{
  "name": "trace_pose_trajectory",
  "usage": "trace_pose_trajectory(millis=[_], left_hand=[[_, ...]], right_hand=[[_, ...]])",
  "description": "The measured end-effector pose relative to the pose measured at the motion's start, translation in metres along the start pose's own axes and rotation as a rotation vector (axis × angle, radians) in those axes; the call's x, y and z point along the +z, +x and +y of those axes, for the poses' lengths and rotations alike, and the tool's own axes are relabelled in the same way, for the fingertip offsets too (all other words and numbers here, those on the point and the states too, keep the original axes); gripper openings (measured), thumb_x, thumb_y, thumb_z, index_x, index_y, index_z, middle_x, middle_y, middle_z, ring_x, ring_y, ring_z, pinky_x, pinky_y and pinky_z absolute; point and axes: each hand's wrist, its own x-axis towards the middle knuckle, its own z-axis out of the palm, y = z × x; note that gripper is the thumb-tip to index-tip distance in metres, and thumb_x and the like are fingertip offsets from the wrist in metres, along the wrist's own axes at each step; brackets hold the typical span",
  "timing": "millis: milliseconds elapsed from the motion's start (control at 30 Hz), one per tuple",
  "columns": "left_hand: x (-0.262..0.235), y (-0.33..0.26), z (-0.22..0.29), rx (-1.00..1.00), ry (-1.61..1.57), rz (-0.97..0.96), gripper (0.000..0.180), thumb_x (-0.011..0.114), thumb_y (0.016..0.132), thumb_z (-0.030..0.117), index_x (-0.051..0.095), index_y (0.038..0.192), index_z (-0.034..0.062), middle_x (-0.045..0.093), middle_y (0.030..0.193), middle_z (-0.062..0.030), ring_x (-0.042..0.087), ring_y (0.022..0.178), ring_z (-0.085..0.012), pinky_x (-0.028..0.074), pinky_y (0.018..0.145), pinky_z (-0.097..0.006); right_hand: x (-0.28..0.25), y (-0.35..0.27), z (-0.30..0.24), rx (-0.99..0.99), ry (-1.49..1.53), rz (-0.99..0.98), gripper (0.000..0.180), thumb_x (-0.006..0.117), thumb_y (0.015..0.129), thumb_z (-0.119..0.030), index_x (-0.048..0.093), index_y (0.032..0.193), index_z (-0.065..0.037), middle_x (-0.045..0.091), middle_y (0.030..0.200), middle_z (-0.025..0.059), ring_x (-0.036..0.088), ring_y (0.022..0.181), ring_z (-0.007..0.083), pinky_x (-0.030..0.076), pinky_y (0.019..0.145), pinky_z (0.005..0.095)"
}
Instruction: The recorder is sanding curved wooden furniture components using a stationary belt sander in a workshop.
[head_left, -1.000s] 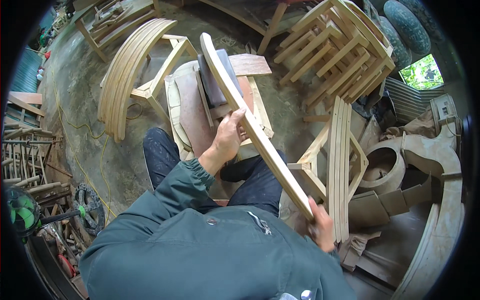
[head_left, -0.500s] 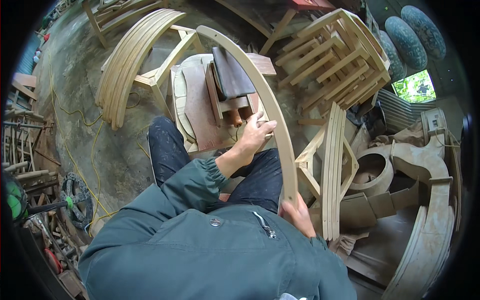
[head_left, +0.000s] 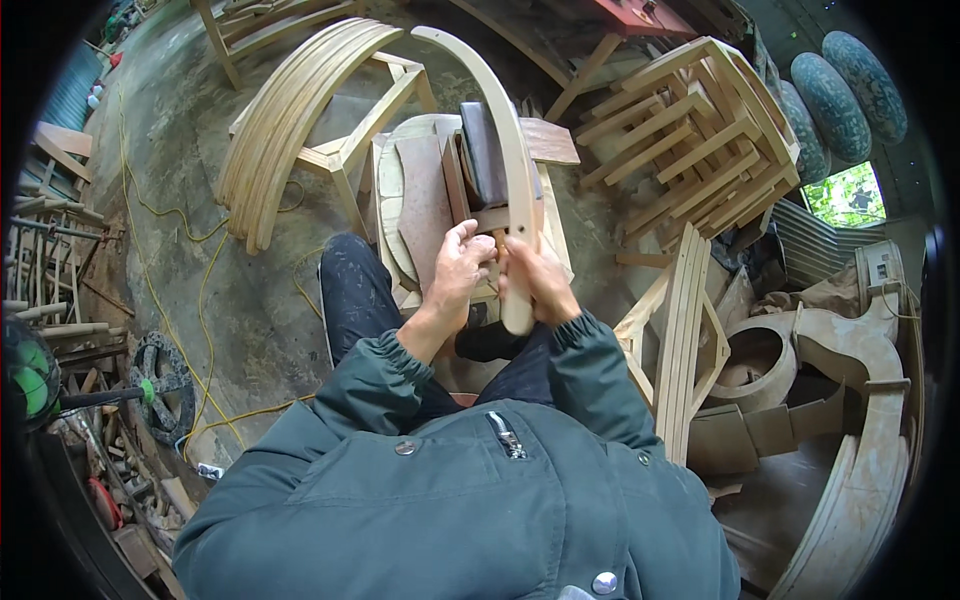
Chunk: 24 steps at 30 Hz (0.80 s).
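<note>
A long curved wooden strip (head_left: 512,170) arcs from the far middle back toward my lap. My right hand (head_left: 540,275) is closed around its near part, with the strip's rounded end jutting out below the fingers. Just left of the strip, my left hand (head_left: 458,268) has its fingers curled in. Whether they pinch anything is hidden. Its fingertips are close to a small orange-brown wooden peg (head_left: 502,240) on the bench. Behind the hands stands what looks like a belt sander (head_left: 482,150) with a dark belt, partly covered by the strip.
At the far left, a stack of curved strips (head_left: 285,110) leans on a wooden frame (head_left: 365,125). More strips (head_left: 682,340) rest on a frame at right. Stacked wooden frames (head_left: 700,140) stand far right, near a dusty blower housing (head_left: 750,365). Yellow cord (head_left: 205,350) crosses the floor.
The curved strip has swung more upright and slid away from my body. My right hand has moved up and inward along it. My left hand has left the strip and shifted left.
</note>
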Motion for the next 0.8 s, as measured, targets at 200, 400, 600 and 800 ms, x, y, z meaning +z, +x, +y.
trace_pose_trajectory(millis=[200,400,600,800], left_hand=[[0.025,-0.01,-0.01,-0.095,0.074,-0.071,0.07,0.065,0.102,0.032,0.033,0.156,0.0029,0.053,0.14,-0.0114,0.055,0.127,-0.024,0.041,0.104,-0.042],[0.071,-0.008,-0.028,-0.189,0.059,-0.175,0.076,0.064,0.102,0.041,0.03,0.158,0.002,0.052,0.141,-0.0174,0.055,0.129,-0.0285,0.041,0.109,-0.048],[0.098,0.006,-0.053,-0.313,-0.083,-0.267,0.053,0.062,0.104,0.044,0.048,0.138,0.0061,0.061,0.122,-0.0104,0.061,0.117,-0.0253,0.049,0.101,-0.044],[0.118,0.031,-0.036,-0.292,-0.256,-0.23,0.036,0.066,0.103,0.036,0.054,0.12,0.006,0.063,0.102,-0.0118,0.068,0.089,-0.0286,0.057,0.087,-0.052]], right_hand=[[-0.069,-0.169,0.032,0.049,-0.137,0.047,0.035,0.063,0.104,-0.025,0.045,0.127,-0.006,0.06,0.077,0.0077,0.062,0.052,0.0193,0.051,0.045,0.0323],[-0.109,-0.349,0.097,0.043,-0.165,0.25,0.053,0.071,0.098,-0.031,0.048,0.135,-0.002,0.065,0.089,0.0069,0.061,0.074,0.0143,0.049,0.065,0.0276],[-0.126,-0.425,0.116,0.286,0.077,0.392,0.06,0.085,0.087,-0.027,0.054,0.13,-0.001,0.067,0.093,0.0042,0.062,0.083,0.0122,0.051,0.075,0.0285],[-0.151,-0.426,0.124,0.223,-0.253,0.361,0.051,0.085,0.082,-0.019,0.064,0.124,0.0,0.07,0.099,0.0045,0.063,0.09,0.0128,0.053,0.081,0.0301]])
